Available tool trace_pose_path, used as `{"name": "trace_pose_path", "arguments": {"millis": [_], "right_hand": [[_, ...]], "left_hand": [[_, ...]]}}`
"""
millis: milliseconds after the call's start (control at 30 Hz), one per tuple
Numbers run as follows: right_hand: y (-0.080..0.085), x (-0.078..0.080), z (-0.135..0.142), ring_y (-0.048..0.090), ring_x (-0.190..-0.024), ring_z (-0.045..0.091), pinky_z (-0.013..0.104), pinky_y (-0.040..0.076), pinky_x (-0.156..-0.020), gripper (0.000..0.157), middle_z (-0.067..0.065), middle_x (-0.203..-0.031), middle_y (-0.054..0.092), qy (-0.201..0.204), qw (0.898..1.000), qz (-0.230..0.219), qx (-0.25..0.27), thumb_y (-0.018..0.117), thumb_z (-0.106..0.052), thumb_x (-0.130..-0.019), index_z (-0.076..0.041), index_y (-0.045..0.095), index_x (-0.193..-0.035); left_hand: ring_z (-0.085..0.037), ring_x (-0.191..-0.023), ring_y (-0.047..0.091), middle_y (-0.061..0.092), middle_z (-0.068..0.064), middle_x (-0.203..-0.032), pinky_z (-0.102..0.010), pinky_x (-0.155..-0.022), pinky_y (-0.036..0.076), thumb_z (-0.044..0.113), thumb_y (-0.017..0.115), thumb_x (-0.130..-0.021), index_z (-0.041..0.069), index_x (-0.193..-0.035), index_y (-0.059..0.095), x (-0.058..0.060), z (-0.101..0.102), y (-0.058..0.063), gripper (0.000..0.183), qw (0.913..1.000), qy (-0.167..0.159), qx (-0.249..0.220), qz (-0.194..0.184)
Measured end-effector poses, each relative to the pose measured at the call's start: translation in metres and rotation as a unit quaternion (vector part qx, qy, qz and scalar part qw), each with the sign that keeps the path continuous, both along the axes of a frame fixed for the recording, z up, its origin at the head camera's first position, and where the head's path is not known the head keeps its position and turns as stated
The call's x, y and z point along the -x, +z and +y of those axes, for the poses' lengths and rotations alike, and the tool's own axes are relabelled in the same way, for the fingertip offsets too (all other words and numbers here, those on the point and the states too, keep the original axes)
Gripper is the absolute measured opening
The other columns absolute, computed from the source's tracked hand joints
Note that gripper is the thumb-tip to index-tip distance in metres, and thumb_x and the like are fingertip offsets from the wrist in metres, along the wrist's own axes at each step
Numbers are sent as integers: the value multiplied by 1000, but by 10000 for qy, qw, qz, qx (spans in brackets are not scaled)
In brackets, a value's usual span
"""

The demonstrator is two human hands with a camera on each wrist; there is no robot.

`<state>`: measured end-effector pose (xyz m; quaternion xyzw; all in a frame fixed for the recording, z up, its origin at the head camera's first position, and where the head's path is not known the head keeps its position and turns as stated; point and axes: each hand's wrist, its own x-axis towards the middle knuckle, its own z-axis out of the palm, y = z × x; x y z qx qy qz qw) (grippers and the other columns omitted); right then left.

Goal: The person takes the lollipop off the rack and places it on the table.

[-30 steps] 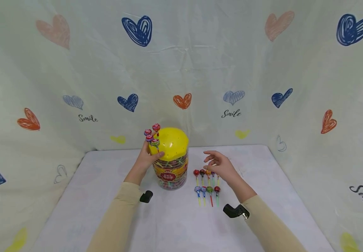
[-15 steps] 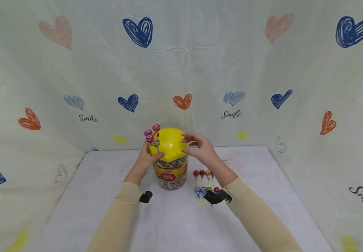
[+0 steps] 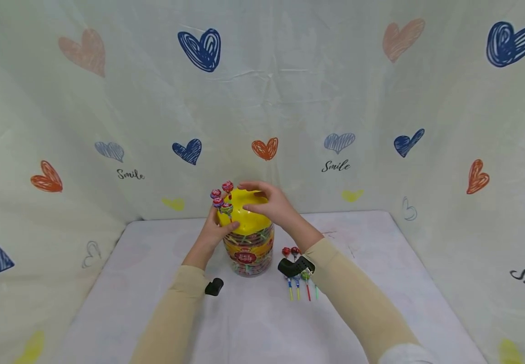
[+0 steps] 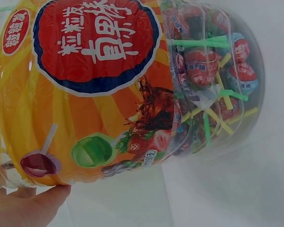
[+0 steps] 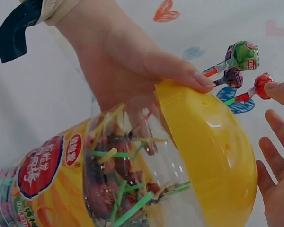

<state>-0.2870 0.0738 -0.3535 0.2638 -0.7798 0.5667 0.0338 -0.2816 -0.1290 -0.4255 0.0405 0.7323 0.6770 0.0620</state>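
A clear plastic jar (image 3: 250,253) of wrapped lollipops stands on the table, topped by a domed yellow lid (image 3: 249,221) with small holes. Several lollipops (image 3: 227,208) stick up from the lid's left side. My left hand (image 3: 211,232) grips the jar at the lid's left edge, thumb in front; its wrist view shows the jar's label (image 4: 109,109) and part of the hand (image 4: 28,205). Over the lid's right side, my right hand (image 3: 271,202) has its fingers spread and nothing in it. A fingertip overlaps a red lollipop (image 5: 262,85) in the right wrist view; contact is unclear.
Loose lollipops (image 3: 308,290) lie in two rows on the white-covered table (image 3: 253,323), right of the jar and partly hidden by my right wrist and its black strap (image 3: 295,266). A heart-printed curtain (image 3: 262,101) hangs behind and at the sides.
From above the loose lollipops, my right hand has moved left and over the yellow lid, close to the lollipops standing in it. My left hand keeps its hold on the jar.
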Motion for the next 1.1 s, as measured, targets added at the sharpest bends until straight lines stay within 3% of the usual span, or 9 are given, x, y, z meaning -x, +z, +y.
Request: {"name": "trace_pose_path", "arguments": {"millis": [200, 333, 833, 1100], "right_hand": [[6, 5, -8, 46, -126, 21, 40, 36, -107, 48, 1, -138, 54, 565, 9980, 227, -175, 66, -6, -91, -13, 56, -138], [7, 7, -13, 44, -128, 19, 38, 34, -109, 48, 1, -139, 54, 734, 9965, 331, -224, 64, -4, -92, -13, 57, -138], [5, 7, -16, 46, -127, 17, 35, 36, -108, 50, 2, -136, 56, 578, 9972, 397, -244, 66, -3, -90, -12, 55, -139], [7, 6, -17, 51, -121, 19, 35, 40, -105, 47, 3, -132, 58, 520, 9980, 366, -34, 65, -1, -91, -11, 56, -136]], "left_hand": [[-34, -141, 22, 25, -6, -156, -59, -114, 16, 29, 73, -89, 37, -154, 17, 0, 0, 0, 86, 9999, -70, 15, 86], [-34, -142, 20, 24, -7, -157, -59, -114, 15, 29, 72, -89, 36, -155, 15, 1, 0, 0, 87, 9999, -89, 37, 62], [-34, -140, 24, 25, -6, -156, -60, -113, 16, 28, 73, -89, 38, -153, 19, -2, 0, 1, 84, 9999, -80, 9, 119], [-34, -141, 24, 24, -8, -157, -60, -114, 15, 28, 73, -89, 34, -156, 11, -1, -1, 1, 91, 10000, -7, 66, -31]]}}
